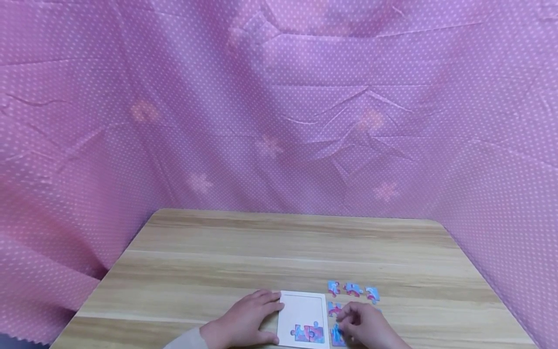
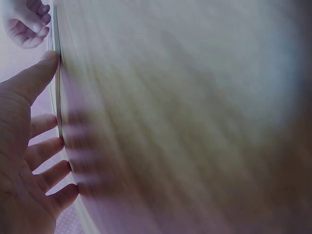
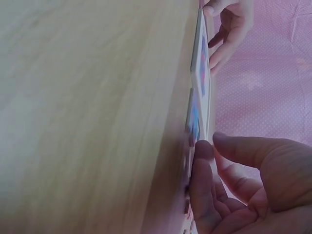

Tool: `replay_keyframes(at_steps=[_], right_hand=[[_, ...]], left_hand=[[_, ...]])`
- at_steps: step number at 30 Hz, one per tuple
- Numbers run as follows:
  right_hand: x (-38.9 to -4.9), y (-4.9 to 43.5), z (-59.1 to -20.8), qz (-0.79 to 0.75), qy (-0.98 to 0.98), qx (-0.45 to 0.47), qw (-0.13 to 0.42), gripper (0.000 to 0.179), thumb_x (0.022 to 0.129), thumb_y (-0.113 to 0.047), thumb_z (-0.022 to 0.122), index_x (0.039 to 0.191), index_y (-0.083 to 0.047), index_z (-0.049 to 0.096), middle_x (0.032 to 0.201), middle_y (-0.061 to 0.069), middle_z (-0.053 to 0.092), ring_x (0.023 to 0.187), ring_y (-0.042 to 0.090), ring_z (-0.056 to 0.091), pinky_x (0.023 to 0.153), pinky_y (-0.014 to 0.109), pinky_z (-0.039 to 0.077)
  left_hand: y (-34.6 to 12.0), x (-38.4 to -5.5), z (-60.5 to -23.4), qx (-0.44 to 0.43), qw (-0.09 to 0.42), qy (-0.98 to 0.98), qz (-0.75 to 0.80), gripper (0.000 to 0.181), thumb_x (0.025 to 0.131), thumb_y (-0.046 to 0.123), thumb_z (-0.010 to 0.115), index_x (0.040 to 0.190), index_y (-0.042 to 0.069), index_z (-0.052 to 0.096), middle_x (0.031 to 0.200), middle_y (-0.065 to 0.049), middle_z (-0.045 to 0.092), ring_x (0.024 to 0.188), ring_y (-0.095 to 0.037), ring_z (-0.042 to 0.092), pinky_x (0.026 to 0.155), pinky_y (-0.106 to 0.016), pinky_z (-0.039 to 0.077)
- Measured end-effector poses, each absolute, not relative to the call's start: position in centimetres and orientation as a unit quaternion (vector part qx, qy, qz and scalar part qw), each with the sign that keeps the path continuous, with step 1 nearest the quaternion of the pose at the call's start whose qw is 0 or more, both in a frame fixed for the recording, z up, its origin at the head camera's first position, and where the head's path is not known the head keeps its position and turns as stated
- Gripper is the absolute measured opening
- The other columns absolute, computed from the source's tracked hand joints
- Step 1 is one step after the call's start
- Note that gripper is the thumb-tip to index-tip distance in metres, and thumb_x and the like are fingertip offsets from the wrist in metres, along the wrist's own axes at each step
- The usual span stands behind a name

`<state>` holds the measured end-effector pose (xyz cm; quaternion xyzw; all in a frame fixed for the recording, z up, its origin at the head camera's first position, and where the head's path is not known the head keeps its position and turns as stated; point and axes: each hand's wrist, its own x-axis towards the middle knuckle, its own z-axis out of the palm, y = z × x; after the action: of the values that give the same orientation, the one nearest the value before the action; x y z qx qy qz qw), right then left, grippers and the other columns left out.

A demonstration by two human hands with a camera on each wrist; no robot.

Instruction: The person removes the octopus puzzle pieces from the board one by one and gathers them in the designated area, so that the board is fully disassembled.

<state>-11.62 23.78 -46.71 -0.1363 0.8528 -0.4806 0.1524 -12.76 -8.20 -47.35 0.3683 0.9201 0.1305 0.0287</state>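
A white puzzle tray [image 1: 301, 309] lies flat on the table. Two joined jigsaw pieces [image 1: 315, 333], blue and pink, sit in its lower right part. My left hand [image 1: 246, 316] rests along the tray's left edge, thumb and spread fingertips touching it. To the right of the tray, my right hand [image 1: 367, 325] hovers low over loose pieces with fingers loosely bent. Its fingertips are right at a blue piece [image 1: 337, 335] and close to a pink-and-blue piece [image 1: 333, 309]. In the right wrist view, nothing shows between thumb [image 3: 239, 148] and index finger.
Farther back on the wooden table [image 1: 261, 242] lie three more loose pieces in a row: a left one [image 1: 333, 287], a middle one [image 1: 353, 289] and a right one [image 1: 372, 293]. Another piece is partly hidden behind the right hand. A pink dotted cloth [image 1: 279, 121] surrounds the table.
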Motion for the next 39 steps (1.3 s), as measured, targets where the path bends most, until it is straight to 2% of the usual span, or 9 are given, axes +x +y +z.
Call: replay_keyframes(at_steps=[9,16,23,33,39], right_hand=[[-11.7,21.5,-46.9,-0.490,0.842,-0.178,0.141,0.020,0.084,-0.017,0.072,0.099,-0.006,0.064,0.087,-0.002,0.063,0.076,0.009,0.058,0.068,0.020,0.050],[-11.6,19.1,-46.9,-0.503,0.831,-0.194,0.140,0.022,0.082,-0.011,0.073,0.100,-0.004,0.063,0.087,0.000,0.063,0.074,0.010,0.059,0.067,0.021,0.050],[-11.5,17.5,-47.2,-0.494,0.834,-0.184,0.164,0.022,0.081,-0.016,0.075,0.099,-0.009,0.063,0.086,-0.001,0.060,0.072,0.011,0.057,0.065,0.022,0.047],[-11.5,17.0,-47.4,-0.503,0.827,-0.186,0.173,0.014,0.083,-0.009,0.071,0.094,-0.009,0.063,0.081,-0.004,0.060,0.074,0.009,0.056,0.065,0.021,0.047],[-11.6,17.0,-47.3,-0.514,0.821,-0.177,0.174,0.015,0.082,-0.007,0.072,0.094,-0.008,0.064,0.081,-0.002,0.061,0.073,0.011,0.057,0.064,0.021,0.047]], left_hand=[[-8.2,-12.7,-47.6,0.370,0.026,0.919,0.131,0.069,0.081,0.064,0.060,0.133,0.018,0.057,0.141,-0.003,0.047,0.128,-0.027,0.043,0.101,-0.045,0.037],[-8.3,-12.7,-47.7,0.374,0.014,0.918,0.131,0.069,0.082,0.063,0.060,0.133,0.017,0.056,0.141,-0.005,0.047,0.127,-0.028,0.043,0.101,-0.045,0.037],[-8.4,-12.6,-47.8,0.379,-0.001,0.916,0.131,0.069,0.081,0.063,0.062,0.132,0.017,0.057,0.140,-0.005,0.048,0.127,-0.028,0.044,0.101,-0.045,0.038],[-8.5,-13.0,-47.9,0.377,0.000,0.917,0.129,0.070,0.081,0.064,0.060,0.133,0.017,0.057,0.141,-0.006,0.047,0.127,-0.028,0.044,0.101,-0.045,0.038],[-8.4,-13.0,-47.9,0.379,0.003,0.916,0.130,0.071,0.081,0.065,0.059,0.133,0.016,0.057,0.141,-0.006,0.047,0.127,-0.028,0.044,0.102,-0.044,0.037]])
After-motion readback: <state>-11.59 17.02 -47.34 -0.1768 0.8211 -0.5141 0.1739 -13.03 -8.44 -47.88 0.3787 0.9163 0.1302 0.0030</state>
